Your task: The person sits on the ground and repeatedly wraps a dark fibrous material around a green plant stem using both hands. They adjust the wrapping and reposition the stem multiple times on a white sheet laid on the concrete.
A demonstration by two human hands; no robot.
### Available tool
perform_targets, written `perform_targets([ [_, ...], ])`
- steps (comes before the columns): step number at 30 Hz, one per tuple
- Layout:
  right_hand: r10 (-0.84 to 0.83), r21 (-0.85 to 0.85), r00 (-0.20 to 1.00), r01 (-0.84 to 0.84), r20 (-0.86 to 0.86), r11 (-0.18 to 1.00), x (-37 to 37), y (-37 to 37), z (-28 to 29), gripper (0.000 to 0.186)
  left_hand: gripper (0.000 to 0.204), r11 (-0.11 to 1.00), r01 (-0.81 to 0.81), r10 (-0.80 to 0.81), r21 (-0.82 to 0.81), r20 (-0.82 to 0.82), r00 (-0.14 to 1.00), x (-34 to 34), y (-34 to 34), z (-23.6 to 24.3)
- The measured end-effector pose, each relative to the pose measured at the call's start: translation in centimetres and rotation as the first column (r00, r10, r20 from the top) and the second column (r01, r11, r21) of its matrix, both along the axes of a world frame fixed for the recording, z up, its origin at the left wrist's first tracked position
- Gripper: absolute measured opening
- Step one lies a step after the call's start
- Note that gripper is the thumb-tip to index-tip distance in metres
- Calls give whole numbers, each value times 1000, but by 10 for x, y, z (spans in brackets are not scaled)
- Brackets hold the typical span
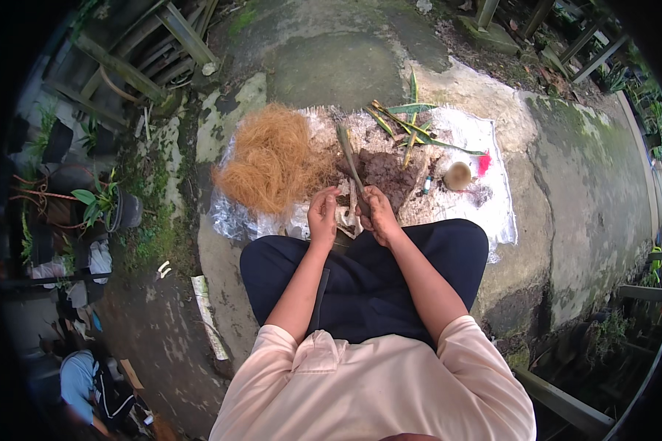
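Brown stalk (351, 159): probably light, semi-stiff; grip near end, where right hand (379, 215) holds it; left hand (324, 219) half-open.

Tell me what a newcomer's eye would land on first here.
The big shaggy heap of orange-brown fibre on the left of the white sheet stands out first. Next come the dark brown clump near the sheet's middle and the yellow-edged green leaves beyond it. The right hand grips a long, slender stalk-like piece just left of the clump.
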State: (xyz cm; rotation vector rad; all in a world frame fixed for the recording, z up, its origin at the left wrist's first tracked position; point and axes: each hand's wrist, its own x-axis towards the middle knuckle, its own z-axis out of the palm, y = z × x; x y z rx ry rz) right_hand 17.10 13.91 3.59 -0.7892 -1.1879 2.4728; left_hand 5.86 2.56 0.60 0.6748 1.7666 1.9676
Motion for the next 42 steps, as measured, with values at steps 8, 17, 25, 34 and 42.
perform_targets([
  [8, 5, 549, 991, -81, 137, 832, -4, -18, -22, 50, 40, 994, 108, -99, -4, 359, 928, 19, 5, 15],
  [17, -3, 912, 975, -205, 220, 356, 7, -7, 15, 53, 29, 995, -77, 95, -60, 752, 652, -5, 0, 13],
  [25, -215, 912, 947, -142, 238, 384, 28, 80, 62, 31, 42, 974, 71, 96, -214, 679, 728, -8, 14, 13],
  [34, -274, 888, 844, -433, 460, 157, 3, 88, 20, 30, 42, 999, 40, -40, 18, 760, 648, -18, 38, -1],
  [42, -211, 579, 551, -808, 808, 107, -100, 137, -18, 42, 45, 995, -93, 82, -30, 773, 629, -26, 52, -3],
])
